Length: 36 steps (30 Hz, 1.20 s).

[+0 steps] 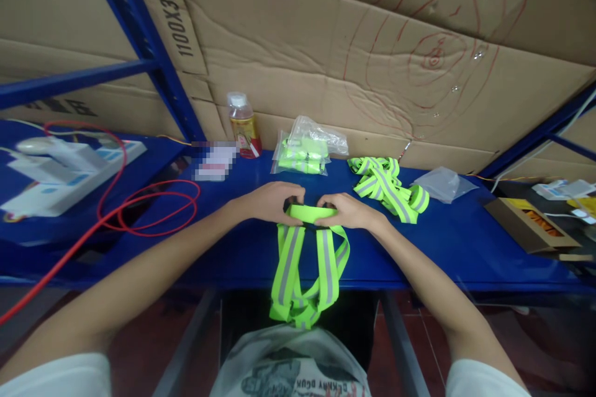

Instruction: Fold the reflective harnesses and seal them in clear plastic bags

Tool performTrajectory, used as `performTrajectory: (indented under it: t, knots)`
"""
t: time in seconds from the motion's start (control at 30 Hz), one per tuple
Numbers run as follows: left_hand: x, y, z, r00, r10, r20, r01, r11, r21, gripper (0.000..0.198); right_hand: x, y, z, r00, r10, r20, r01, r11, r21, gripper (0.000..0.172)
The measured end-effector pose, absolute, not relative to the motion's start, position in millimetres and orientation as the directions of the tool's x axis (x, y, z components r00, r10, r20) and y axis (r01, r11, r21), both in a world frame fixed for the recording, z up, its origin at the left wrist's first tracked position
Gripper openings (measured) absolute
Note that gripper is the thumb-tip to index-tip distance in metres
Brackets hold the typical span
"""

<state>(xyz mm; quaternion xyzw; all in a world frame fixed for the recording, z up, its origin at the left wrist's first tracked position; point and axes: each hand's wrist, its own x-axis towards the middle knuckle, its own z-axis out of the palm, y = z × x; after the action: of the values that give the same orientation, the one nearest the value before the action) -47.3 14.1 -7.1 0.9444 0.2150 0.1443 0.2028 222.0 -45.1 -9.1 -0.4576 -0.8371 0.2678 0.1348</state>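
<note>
Both my hands grip a neon-yellow reflective vest made of straps with grey stripes. My left hand pinches the left end of its top band, and my right hand pinches the right end. The band is stretched level between them, above the blue table. Below it the straps hang in loops over the table's front edge towards my lap. Another bundle of neon-yellow reflective straps lies loosely on the table beyond my right hand. Behind my hands sit clear plastic bags with folded neon-yellow straps in them.
On the blue table an empty-looking clear bag lies at the right, near an open cardboard box. A bottle stands at the back. Left are a red cable and a power strip. Cardboard walls the back.
</note>
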Motion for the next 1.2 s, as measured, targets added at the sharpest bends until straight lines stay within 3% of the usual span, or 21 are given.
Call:
performTrajectory:
  t: [0.17,0.3,0.5,0.63,0.8,1.0,1.2]
  knots:
    - [-42,4,-5,0.834,0.530,0.155,0.445,-0.812,0.378,0.031,219,-46,-6,-0.516,0.856,-0.034,0.732,0.420,-0.537,0.058]
    - [-39,0,-4,0.819,0.555,0.145,0.482,-0.803,0.352,0.030,219,-45,-4,-0.506,0.860,-0.071,0.756,0.402,-0.517,0.053]
    - [-40,4,-7,0.805,0.562,0.189,0.484,-0.807,0.338,0.027,220,-40,-7,-0.480,0.874,-0.070,0.750,0.368,-0.549,0.063]
    - [-40,5,-9,0.808,0.547,0.218,0.467,-0.821,0.330,0.024,220,-37,-12,-0.481,0.874,-0.070,0.771,0.384,-0.508,0.059]
    - [-41,6,-10,0.827,0.496,0.266,0.406,-0.853,0.328,0.021,220,-36,-17,-0.521,0.852,0.041,0.747,0.479,-0.461,0.053]
    - [-45,13,-13,0.829,0.435,0.352,0.277,-0.866,0.417,0.029,221,-41,-14,-0.484,0.868,0.111,0.709,0.463,-0.532,0.043]
    - [-44,14,-18,0.756,0.481,0.445,0.188,-0.810,0.555,0.031,219,-45,-9,-0.477,0.862,0.171,0.750,0.500,-0.432,0.034]
